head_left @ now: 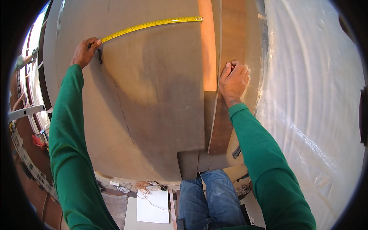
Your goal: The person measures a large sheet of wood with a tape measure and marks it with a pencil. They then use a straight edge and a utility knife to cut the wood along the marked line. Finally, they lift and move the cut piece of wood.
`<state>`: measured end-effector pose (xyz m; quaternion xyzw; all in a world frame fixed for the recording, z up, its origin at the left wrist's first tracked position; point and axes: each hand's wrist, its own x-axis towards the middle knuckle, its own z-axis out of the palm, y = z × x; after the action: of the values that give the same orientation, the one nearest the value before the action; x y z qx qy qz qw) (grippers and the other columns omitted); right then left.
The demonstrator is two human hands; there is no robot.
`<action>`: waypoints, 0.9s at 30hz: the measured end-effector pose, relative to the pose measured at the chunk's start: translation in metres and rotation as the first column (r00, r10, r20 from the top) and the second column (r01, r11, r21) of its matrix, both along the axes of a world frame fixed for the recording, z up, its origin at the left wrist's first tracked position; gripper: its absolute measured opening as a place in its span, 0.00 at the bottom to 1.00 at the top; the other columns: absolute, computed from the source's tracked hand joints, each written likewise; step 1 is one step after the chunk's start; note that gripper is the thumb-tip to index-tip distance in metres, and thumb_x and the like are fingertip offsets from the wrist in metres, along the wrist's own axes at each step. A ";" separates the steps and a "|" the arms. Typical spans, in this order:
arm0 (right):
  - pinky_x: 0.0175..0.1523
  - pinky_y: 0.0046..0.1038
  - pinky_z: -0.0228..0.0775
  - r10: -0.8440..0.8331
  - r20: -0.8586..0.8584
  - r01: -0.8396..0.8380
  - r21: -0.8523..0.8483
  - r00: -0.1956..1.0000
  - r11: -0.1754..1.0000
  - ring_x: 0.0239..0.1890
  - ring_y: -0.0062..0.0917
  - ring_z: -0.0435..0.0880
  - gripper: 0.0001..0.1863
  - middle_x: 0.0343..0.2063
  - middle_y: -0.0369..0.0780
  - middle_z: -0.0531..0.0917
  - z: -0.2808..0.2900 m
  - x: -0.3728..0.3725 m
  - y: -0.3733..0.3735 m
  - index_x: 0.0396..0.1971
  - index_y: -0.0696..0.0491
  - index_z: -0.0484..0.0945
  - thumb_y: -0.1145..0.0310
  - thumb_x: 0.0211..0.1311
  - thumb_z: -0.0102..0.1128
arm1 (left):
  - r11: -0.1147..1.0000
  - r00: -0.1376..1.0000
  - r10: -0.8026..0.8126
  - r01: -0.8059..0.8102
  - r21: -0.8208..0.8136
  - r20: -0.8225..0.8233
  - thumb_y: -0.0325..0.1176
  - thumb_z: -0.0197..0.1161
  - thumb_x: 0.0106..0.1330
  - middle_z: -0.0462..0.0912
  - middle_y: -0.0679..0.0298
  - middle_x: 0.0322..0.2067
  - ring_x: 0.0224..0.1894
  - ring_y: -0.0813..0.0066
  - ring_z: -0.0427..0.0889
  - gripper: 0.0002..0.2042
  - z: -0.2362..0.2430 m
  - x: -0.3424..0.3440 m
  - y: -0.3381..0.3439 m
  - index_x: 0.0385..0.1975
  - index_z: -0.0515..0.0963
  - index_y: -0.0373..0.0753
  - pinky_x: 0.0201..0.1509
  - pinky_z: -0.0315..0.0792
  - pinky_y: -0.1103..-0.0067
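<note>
My left hand (85, 51) grips a tape measure at the upper left of a large grey-brown board (153, 107). Its yellow blade (149, 23) stretches rightward, ending at a narrow orange wood strip (208, 50) along the board's right side. My right hand (234, 80) rests closed on a darker brown plank (226, 126) beside that strip; what its curled fingers hold, if anything, is hidden.
Translucent plastic sheeting (310, 96) covers the right side. A dark tool (236, 151) lies beside the plank. Below are a white sheet (152, 209) and tangled wires (142, 187). At far left are a metal rail (25, 112) and another person's arm (27, 59).
</note>
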<state>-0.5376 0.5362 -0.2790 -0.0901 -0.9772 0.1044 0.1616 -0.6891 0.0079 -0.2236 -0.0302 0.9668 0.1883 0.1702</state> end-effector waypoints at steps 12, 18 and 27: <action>0.55 0.47 0.67 -0.003 0.030 0.004 -0.041 1.000 0.999 0.48 0.44 0.78 0.12 0.43 0.43 0.80 -0.003 -0.001 0.002 0.48 0.51 0.76 0.59 0.75 0.57 | 1.000 0.999 0.025 -0.024 0.014 -0.043 0.52 0.63 0.76 0.69 0.62 0.22 0.28 0.71 0.67 0.21 -0.006 0.011 -0.003 0.38 0.83 0.36 0.37 0.67 0.70; 0.52 0.46 0.68 0.010 -0.013 -0.010 0.000 1.000 1.000 0.45 0.42 0.78 0.12 0.42 0.41 0.79 -0.003 -0.001 0.002 0.48 0.51 0.75 0.60 0.74 0.57 | 0.999 0.994 -0.046 0.044 -0.026 -0.097 0.52 0.62 0.75 0.72 0.61 0.22 0.28 0.70 0.69 0.22 -0.005 -0.002 -0.004 0.38 0.83 0.35 0.37 0.68 0.69; 0.55 0.46 0.67 -0.011 0.021 0.012 -0.041 1.000 0.999 0.48 0.43 0.78 0.12 0.43 0.43 0.80 -0.001 0.000 -0.001 0.48 0.51 0.76 0.59 0.75 0.57 | 0.997 1.000 -0.016 0.015 -0.080 -0.011 0.52 0.63 0.75 0.72 0.61 0.22 0.27 0.70 0.69 0.21 -0.011 -0.004 0.001 0.36 0.84 0.36 0.36 0.66 0.68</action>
<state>-0.5379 0.5356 -0.2800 -0.1002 -0.9759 0.1227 0.1502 -0.6928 0.0093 -0.2350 -0.0282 0.9747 0.1485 0.1646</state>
